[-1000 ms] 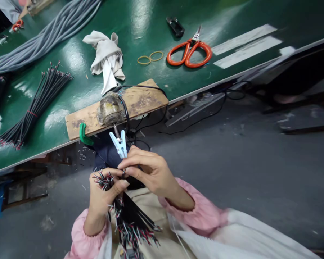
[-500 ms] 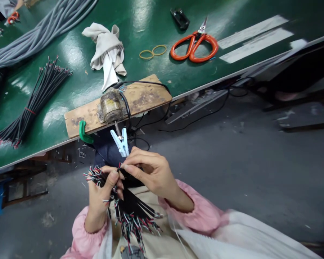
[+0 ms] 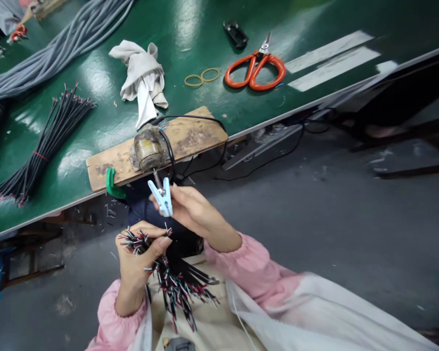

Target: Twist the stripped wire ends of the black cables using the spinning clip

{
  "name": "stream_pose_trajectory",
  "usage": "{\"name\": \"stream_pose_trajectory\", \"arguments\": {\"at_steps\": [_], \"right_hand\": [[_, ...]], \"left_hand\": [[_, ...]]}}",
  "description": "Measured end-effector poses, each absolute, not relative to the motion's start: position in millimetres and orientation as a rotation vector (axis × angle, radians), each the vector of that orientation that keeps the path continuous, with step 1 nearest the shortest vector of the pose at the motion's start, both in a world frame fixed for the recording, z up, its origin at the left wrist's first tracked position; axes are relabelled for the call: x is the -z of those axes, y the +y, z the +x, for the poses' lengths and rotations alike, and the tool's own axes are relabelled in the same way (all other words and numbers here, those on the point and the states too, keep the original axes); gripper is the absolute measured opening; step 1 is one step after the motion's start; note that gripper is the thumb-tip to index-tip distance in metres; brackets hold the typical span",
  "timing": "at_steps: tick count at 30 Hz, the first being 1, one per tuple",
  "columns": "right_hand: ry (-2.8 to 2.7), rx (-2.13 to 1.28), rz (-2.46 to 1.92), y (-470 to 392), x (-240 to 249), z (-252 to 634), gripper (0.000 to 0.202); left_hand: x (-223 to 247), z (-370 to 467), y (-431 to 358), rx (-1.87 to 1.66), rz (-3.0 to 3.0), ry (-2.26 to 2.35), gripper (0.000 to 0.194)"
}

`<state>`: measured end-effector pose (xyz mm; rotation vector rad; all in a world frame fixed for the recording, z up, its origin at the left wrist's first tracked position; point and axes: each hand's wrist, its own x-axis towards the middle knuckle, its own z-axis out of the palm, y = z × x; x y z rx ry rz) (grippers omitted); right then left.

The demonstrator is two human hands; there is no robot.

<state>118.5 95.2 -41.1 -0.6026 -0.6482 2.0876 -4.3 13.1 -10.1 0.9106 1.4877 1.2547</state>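
My left hand (image 3: 137, 265) is closed round a bundle of thin black cables (image 3: 181, 278) with red, white and black wire ends. Between its thumb and forefinger one cable end (image 3: 168, 231) points up towards a light blue clothespin (image 3: 161, 200). That clothespin sits on the metal shaft (image 3: 157, 178) of a small motor (image 3: 148, 148) wrapped in yellowed tape. My right hand (image 3: 193, 209) reaches round the clothespin from behind, thumb at its right side and fingertips showing at its left. The clothespin hides part of these fingers.
The motor is on a wooden board (image 3: 193, 129) at the green table's edge, beside a green clamp (image 3: 113, 185). On the table lie a tied cable bundle (image 3: 46, 141), grey cables (image 3: 69, 41), a cloth (image 3: 141, 73), rubber bands (image 3: 202, 77), orange-handled scissors (image 3: 256, 68) and a black tool (image 3: 236, 35).
My right hand has left the cable end at my left hand and moved up to the clothespin. The left hand keeps the bundle, its cable end now uncovered. The view has shifted slightly.
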Motion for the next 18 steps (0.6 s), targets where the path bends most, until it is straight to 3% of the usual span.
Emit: {"name": "stream_pose_trajectory", "arguments": {"at_steps": [10,18], "right_hand": [[-0.658,-2.158,-0.517,107,28,108,0.055],[-0.529,-2.135,-0.615,104,53,110,0.061]], "left_hand": [[9,-1,26,-1.272,0.88,1.461,0.013],[5,1,25,-1.285,0.833,1.44,0.009]]}}
